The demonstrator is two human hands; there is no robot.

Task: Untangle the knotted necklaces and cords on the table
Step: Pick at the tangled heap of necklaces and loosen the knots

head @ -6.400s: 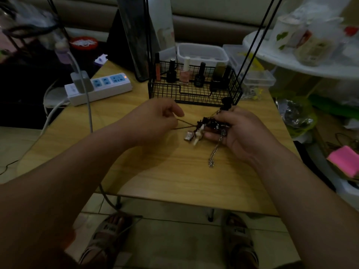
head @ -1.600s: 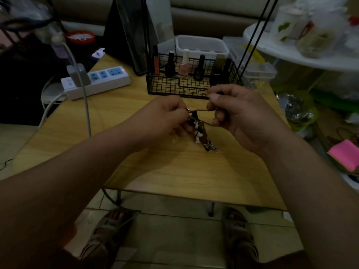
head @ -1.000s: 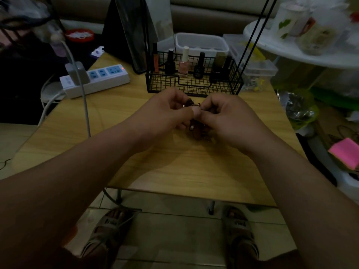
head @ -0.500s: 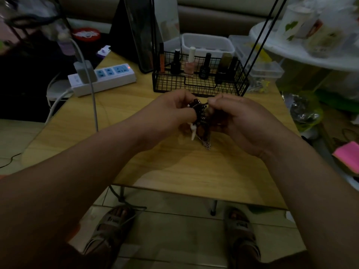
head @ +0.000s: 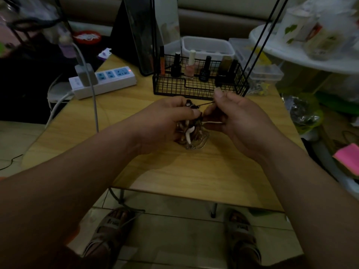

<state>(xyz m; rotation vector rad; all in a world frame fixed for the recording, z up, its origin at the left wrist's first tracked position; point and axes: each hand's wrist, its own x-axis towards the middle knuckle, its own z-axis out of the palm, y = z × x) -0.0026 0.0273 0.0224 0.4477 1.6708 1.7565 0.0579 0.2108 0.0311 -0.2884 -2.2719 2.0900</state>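
Head view: both hands work the knot above mid-table, in dim light.
Dark knotted bundle of necklaces and cords (head: 191,133) hangs between the hands, just above the pale wooden table (head: 174,171), its lowest loops maybe touching. Left hand (head: 165,117), at 9 o'clock of the bundle, curls round its upper part. Right hand (head: 239,121), at 3 o'clock, pinches a thin dark cord (head: 206,103) between thumb and forefinger, drawn taut from the bundle's 12 o'clock. Judged light, limp and snag-prone: the fine silvery chain (head: 196,146) at 6 o'clock looks fragile, the white tooth-shaped pendant (head: 188,135) hard. Best hold is a single strand near the knot, pulled gently. The left palm hides the knot's core, and strand count and crossings are unreadable. Black wire basket (head: 200,88) stands at 12 o'clock.
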